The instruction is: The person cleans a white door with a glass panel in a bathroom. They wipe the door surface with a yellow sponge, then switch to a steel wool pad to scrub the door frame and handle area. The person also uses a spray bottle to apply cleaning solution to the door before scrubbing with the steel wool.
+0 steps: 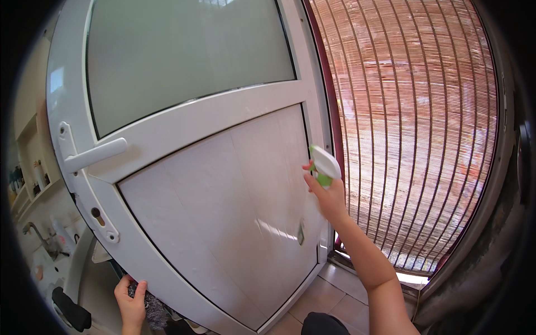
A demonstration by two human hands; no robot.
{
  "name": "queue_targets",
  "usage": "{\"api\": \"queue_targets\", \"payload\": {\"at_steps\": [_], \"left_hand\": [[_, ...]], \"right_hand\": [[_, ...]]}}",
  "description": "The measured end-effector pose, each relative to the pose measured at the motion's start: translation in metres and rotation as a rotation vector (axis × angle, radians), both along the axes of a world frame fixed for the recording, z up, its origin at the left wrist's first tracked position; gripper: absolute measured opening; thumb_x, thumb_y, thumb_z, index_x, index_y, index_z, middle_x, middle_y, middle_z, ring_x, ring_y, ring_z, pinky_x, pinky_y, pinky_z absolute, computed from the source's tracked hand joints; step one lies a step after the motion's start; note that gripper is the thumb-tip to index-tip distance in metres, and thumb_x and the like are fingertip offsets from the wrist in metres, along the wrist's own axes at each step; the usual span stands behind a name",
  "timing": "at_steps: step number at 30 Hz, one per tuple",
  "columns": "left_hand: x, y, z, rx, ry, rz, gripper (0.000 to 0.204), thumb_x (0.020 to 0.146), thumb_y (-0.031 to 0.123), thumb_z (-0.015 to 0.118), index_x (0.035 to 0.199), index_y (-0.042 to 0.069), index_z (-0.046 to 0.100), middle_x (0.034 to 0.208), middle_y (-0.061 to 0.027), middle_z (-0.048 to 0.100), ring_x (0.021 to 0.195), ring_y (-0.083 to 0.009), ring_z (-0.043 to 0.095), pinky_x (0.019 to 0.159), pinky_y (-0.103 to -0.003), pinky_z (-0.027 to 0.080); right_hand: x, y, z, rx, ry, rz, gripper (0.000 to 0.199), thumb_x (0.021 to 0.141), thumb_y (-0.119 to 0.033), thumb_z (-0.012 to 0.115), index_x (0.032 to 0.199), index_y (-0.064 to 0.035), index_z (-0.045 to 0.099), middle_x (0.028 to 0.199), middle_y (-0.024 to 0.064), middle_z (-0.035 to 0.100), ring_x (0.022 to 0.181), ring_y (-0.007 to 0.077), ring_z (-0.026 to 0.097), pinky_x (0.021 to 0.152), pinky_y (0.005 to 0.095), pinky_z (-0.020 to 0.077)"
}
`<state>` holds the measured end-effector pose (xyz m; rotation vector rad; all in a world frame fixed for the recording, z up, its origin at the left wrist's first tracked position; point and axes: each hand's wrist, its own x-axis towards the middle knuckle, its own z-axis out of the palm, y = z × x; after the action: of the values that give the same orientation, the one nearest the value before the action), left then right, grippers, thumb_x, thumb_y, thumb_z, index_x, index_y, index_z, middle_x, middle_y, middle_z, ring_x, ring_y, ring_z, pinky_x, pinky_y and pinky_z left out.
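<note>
A white door (229,162) with a frosted glass pane above and a ribbed lower panel fills the middle. My right hand (329,195) is closed round a white and green brush (325,163), held at the right edge of the lower panel; its bristles cannot be made out. At the door's lower left edge, my left hand (131,301) has its fingers and thumb bent round the edge, partly hidden. A grey, mottled cloth-like thing (155,312) shows beside it. Higher on that side are a white lever handle (97,153) and a keyhole (97,215).
A slatted bamboo blind (413,128) hangs in the doorway at right, above a sill. At far left stand a sink (72,268) with a tap (39,234) and shelves (33,162) with bottles. Pale tiles (318,296) cover the floor below the door.
</note>
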<state>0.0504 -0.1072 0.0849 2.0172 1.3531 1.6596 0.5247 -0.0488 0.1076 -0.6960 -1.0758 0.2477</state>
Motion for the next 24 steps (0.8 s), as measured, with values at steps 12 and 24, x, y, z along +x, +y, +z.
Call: {"api": "queue_targets", "payload": {"at_steps": [12, 24], "left_hand": [[-0.028, 0.019, -0.033, 0.019, -0.017, 0.115, 0.032, 0.096, 0.012, 0.058, 0.119, -0.010, 0.055, 0.108, -0.0117, 0.062, 0.099, -0.0174, 0.055, 0.091, -0.031, 0.043], [-0.032, 0.038, -0.037, -0.026, -0.057, 0.121, 0.031, 0.099, 0.016, 0.051, 0.120, -0.005, 0.056, 0.098, -0.0009, 0.060, 0.075, -0.0049, 0.043, 0.064, -0.022, 0.034]], "right_hand": [[0.082, -0.056, -0.396, -0.781, -0.136, -0.457, 0.039, 0.081, -0.017, 0.070, 0.114, -0.0002, 0.058, 0.102, 0.0186, 0.063, 0.097, 0.0342, 0.062, 0.085, 0.0397, 0.0482], [0.089, -0.126, -0.587, -1.142, -0.166, -0.677, 0.040, 0.078, -0.026, 0.076, 0.101, 0.0002, 0.056, 0.090, 0.0217, 0.061, 0.086, 0.0424, 0.060, 0.074, 0.0486, 0.0468]]}}
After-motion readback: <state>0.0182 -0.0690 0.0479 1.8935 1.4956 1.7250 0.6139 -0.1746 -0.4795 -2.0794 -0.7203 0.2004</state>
